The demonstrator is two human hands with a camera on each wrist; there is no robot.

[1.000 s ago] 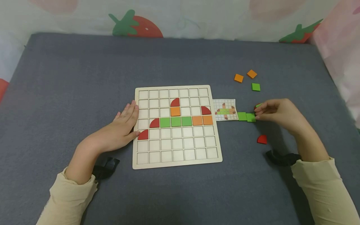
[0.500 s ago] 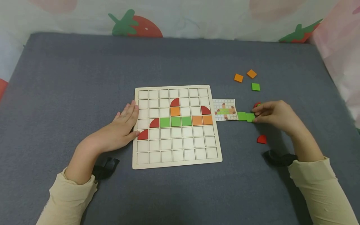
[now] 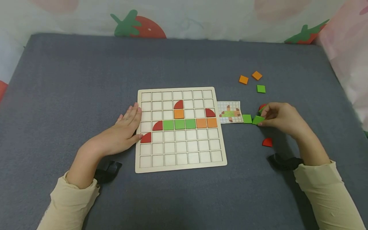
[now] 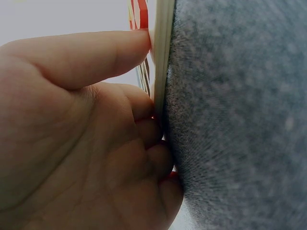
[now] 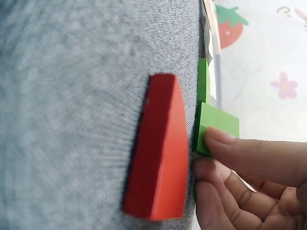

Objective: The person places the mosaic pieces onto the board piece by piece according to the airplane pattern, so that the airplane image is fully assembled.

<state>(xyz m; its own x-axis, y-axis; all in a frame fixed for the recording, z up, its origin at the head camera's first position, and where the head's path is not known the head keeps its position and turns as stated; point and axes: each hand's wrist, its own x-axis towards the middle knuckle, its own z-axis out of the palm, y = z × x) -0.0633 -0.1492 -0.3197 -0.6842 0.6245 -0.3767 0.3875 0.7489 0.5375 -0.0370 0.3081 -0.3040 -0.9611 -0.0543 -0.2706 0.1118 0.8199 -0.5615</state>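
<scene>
My left hand [image 3: 122, 132] rests at the left edge of a pale wooden grid board [image 3: 181, 160], fingers straight and thumb beside a red quarter-circle tile [image 3: 146, 137]. The left wrist view has the thumb and fingertips right at the board's side [image 4: 163, 52]. Between thumb and fingers, my right hand [image 3: 280, 116] pinches a green square tile [image 3: 258, 120], tilted up off the cloth; in the right wrist view the thumb lies on this tile's face [image 5: 218, 120]. Another green square [image 3: 247, 118] lies to its left. A red piece [image 3: 262, 106] and a green edge show partly behind the fingers.
A small printed pattern card [image 3: 230, 111] sticks out from the board's right edge. Two orange squares [image 3: 243, 80] and a green square [image 3: 261, 88] lie farther back. A red quarter-circle tile [image 3: 267, 142] lies nearer. Red, orange and green tiles sit in the board's cells.
My right hand has shifted slightly left, and the green square at its fingertips, earlier flat, is now tilted up. The left hand and board have stayed in place.
</scene>
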